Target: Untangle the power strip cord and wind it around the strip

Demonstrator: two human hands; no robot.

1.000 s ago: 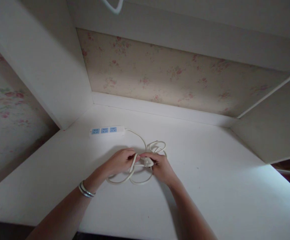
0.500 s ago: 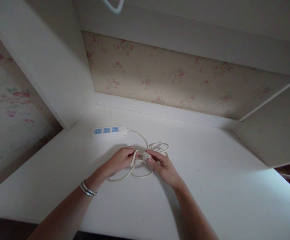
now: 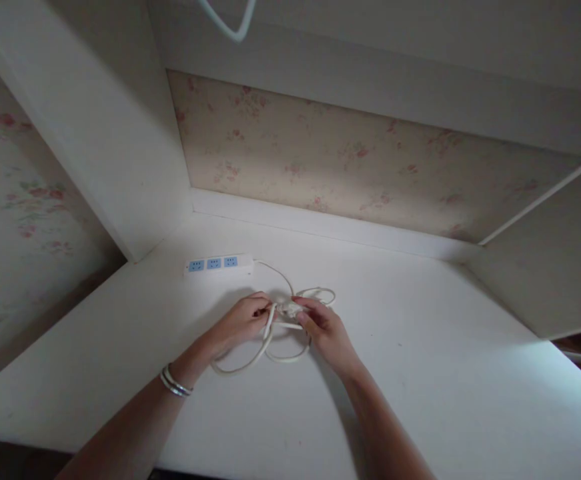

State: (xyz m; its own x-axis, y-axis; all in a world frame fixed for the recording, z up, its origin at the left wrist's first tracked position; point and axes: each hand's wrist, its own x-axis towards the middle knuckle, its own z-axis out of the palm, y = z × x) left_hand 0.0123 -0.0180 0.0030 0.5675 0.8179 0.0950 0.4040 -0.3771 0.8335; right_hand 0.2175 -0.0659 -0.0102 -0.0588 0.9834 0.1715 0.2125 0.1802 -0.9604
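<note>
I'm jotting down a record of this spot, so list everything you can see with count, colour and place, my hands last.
Power strip: one, white, left of centre on the table
Outlets: three, blue, along the strip
Cord: one, cream, looped around and below the hands
Plug: one, whitish, between the hands
Table: one, white, under everything
Edging strip: one, white, table's back edge
Wallpaper: two stretches, pale with pink flowers, back and left
Panels: three, white to grey, left, right, overhead
Curved piece: one, white, top edge, unclear what
Bracelets: apparently two, silvery, left wrist
Left hand: one, bare, holding the cord
Right hand: one, bare, holding the plug
</note>
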